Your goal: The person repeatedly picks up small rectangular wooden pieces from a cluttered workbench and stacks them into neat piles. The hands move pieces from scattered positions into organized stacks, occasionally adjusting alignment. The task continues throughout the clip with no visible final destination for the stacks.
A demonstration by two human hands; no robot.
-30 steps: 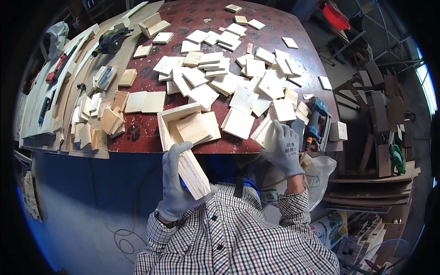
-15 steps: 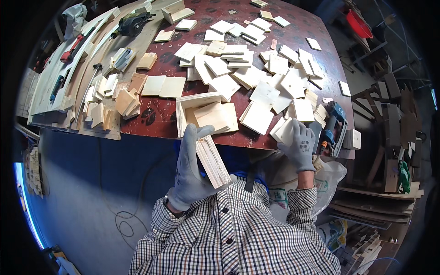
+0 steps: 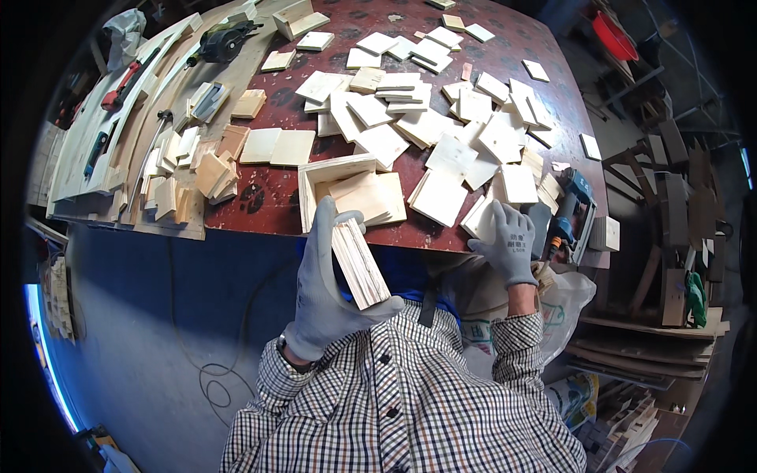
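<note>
My left hand [image 3: 315,292], in a grey work glove, is closed around a stack of small plywood boards [image 3: 361,264], held tilted near my chest with the layered edges up. Its thumb and fingers clasp the two ends. At the table's near edge, my right hand [image 3: 512,244], gloved too, rests against a leaning group of square wooden boards [image 3: 479,217]. Its thumb is spread from the fingers and no board sits clearly in its grip. Just beyond my left hand stands an open wooden box frame [image 3: 339,167] with loose boards [image 3: 367,197] inside and leaning out.
Many square wooden boards [image 3: 449,158] lie scattered over the dark red table [image 3: 268,201]. A blue nail gun [image 3: 576,205] lies right of my right hand. Wood offcuts [image 3: 214,175], a hammer [image 3: 164,117] and a dark power tool [image 3: 227,41] are on the left. A white sack [image 3: 564,299] hangs below the edge.
The stack in my left hand has turned a little more upright, and the fingers have risen slightly. My right hand has shifted slightly left and up beside the boards, its fingers rather straighter.
</note>
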